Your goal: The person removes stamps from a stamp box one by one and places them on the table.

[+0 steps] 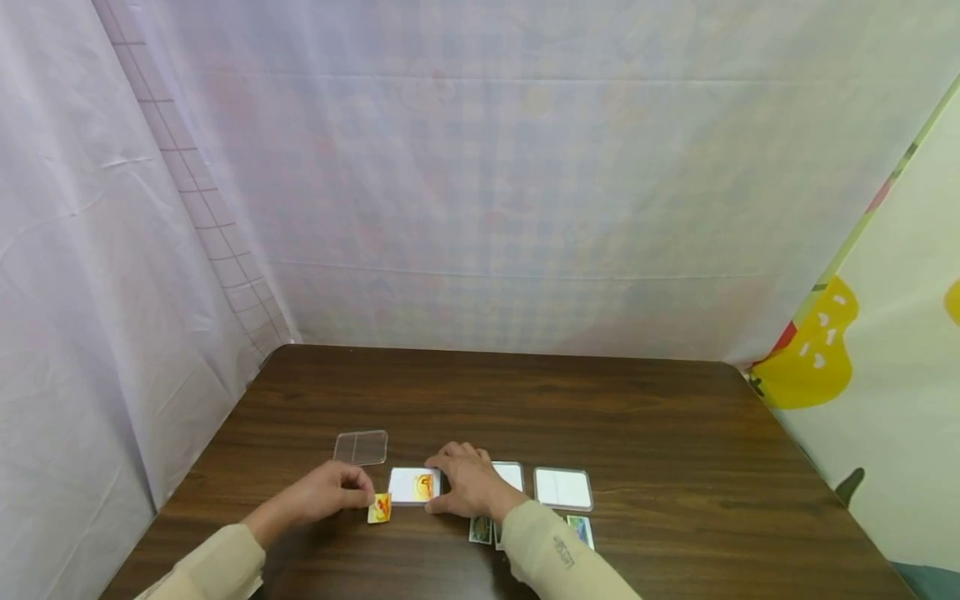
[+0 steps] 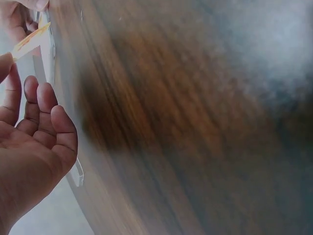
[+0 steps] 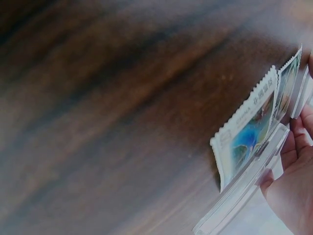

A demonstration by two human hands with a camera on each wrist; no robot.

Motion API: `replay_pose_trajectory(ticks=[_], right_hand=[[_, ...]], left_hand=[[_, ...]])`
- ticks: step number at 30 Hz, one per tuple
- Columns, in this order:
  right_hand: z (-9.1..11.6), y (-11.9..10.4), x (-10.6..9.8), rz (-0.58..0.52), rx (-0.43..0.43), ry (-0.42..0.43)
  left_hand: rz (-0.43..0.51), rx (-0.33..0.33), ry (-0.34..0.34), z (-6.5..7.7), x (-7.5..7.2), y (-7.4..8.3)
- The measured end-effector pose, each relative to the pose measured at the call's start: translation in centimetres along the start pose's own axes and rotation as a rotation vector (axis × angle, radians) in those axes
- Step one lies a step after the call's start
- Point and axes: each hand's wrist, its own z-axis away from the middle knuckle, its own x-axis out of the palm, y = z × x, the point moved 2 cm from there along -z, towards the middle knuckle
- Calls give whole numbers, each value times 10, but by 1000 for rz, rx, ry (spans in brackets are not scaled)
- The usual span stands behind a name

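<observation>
My left hand (image 1: 337,490) pinches a small orange-and-yellow postage stamp (image 1: 380,508) between thumb and forefinger; in the left wrist view the stamp (image 2: 30,41) tilts up from the fingertips, the other fingers loosely bent. Just right of it lies a flat stamp case (image 1: 402,485) with a white insert and another orange-and-yellow stamp (image 1: 424,487) at its right end. Thumb and forefinger of my right hand (image 1: 468,482) grip that end across its near and far edges. Beyond my left hand lies a clear plastic lid (image 1: 362,447).
To the right are two more white-backed cases, one partly behind my right hand (image 1: 510,475) and one fully visible (image 1: 562,488). Several stamps lie along their near side, including a green one (image 1: 481,530) and a blue-green one (image 1: 581,529). Everything rests on a dark wooden table (image 1: 675,442).
</observation>
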Motion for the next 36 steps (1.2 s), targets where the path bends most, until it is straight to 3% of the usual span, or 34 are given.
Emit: replay_pose_trajectory(ticks=[7, 15, 29, 36], right_hand=[[0, 1, 0, 4, -3, 3], [1, 0, -1, -1, 2, -5], [0, 0, -1, -9, 0, 6], [0, -1, -1, -8, 1, 5]], left_hand=[[1, 7, -24, 3, 4, 1], [-37, 48, -5, 4, 7, 0], [-353, 162, 78, 0, 11, 2], [-376, 171, 65, -1, 14, 2]])
